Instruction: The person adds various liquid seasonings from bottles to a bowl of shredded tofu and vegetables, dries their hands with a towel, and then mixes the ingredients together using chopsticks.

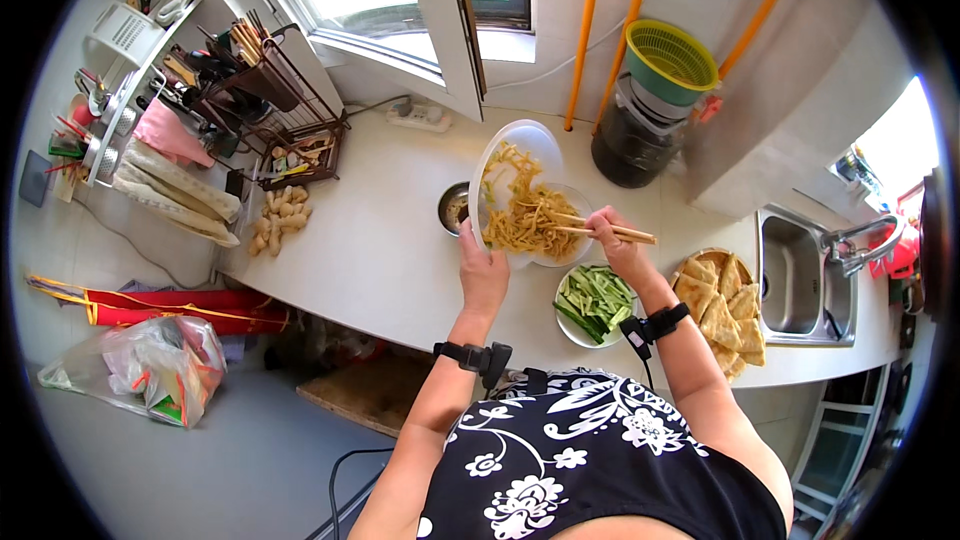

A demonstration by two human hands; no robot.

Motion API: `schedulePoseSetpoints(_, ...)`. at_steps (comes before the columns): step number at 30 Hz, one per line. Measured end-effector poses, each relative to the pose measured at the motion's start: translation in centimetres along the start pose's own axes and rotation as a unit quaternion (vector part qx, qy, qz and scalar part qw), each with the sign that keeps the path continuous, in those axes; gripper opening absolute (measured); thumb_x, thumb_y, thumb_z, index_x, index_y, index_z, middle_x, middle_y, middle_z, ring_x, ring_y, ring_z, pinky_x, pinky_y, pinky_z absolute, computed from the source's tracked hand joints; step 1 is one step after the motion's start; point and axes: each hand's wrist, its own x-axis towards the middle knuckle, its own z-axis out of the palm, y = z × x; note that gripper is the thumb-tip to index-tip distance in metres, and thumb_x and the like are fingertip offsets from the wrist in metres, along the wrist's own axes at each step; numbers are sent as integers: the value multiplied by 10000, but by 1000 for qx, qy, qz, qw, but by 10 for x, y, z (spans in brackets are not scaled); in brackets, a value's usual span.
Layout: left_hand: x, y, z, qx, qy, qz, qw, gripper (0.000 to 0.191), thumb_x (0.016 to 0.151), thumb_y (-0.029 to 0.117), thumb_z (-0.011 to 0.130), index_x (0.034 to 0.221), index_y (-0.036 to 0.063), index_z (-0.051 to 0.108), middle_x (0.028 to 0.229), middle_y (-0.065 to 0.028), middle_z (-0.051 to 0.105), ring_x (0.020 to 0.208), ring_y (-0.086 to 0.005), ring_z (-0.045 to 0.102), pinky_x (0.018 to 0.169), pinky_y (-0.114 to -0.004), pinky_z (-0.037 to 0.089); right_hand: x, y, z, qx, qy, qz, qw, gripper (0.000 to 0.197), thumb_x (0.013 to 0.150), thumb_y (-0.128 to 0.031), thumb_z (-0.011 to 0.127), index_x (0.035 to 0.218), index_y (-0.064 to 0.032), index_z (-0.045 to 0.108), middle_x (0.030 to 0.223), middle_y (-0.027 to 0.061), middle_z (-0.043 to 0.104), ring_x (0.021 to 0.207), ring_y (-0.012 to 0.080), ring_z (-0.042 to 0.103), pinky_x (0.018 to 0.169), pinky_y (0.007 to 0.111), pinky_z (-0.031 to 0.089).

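Note:
My left hand (484, 270) grips the rim of a translucent white bowl (544, 141), which is tipped to the right. Brown shredded food (529, 214), perhaps noodles or dried tofu strips, lies in the tilted bowl and reaches onto a clear plate (579, 199) beside it. In my right hand (616, 247) is a pair of wooden chopsticks (634, 233), their tips in the shreds. A white plate of cut cucumber sticks (594, 298) stands just below my right hand. Left of the tipped bowl is a small metal bowl (453, 208) with dark contents, partly hidden by it.
Flatbread pieces (720, 307) fill a woven basket beside the steel sink (791, 270). A dark bucket (634, 150) carries a green and yellow colander (671, 64). Ginger root (279, 221) lies by a utensil rack (281, 109) at left. A power strip (420, 116) sits against the wall.

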Motion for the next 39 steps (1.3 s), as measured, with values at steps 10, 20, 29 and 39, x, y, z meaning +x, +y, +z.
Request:
schedulePoseSetpoints(10, 7, 10, -3, 129, 75, 122, 981, 597, 857, 72, 455, 1422, -17, 284, 1318, -279, 462, 1185, -458, 484, 959, -480, 453, 0, 14, -20, 23, 23, 16, 999, 258, 1014, -264, 505, 903, -49, 594, 785, 14, 577, 752, 110, 539, 697, 273, 461)
schedulePoseSetpoints(20, 12, 12, -8, 135, 141, 147, 970, 626, 850, 52, 474, 1443, 17, 277, 1282, -268, 467, 1115, -467, 514, 896, -494, 487, -5, -22, -23, -12, 1, -11, 1000, 248, 992, -264, 537, 976, -35, 629, 805, 69, 619, 759, 156, 565, 702, 311, 466)
schedulePoseSetpoints(29, 10, 11, -9, 102, 107, 72, 986, 633, 857, 52, 485, 1446, 9, 257, 1329, -269, 439, 1170, -461, 497, 938, -474, 471, -14, 2, -1, -8, -39, 5, 999, 262, 990, -265, 547, 1008, -32, 666, 875, 78, 664, 835, 164, 606, 767, 305, 489)
schedulePoseSetpoints(39, 9, -8, -6, 32, 108, 50, 992, 645, 868, 83, 507, 1438, -41, 234, 1361, -293, 418, 1207, -455, 477, 1011, -466, 413, -9, -5, -42, -22, 86, 37, 995, 390, 1023, -344, 445, 890, -17, 613, 753, 76, 603, 742, 162, 575, 705, 301, 472)
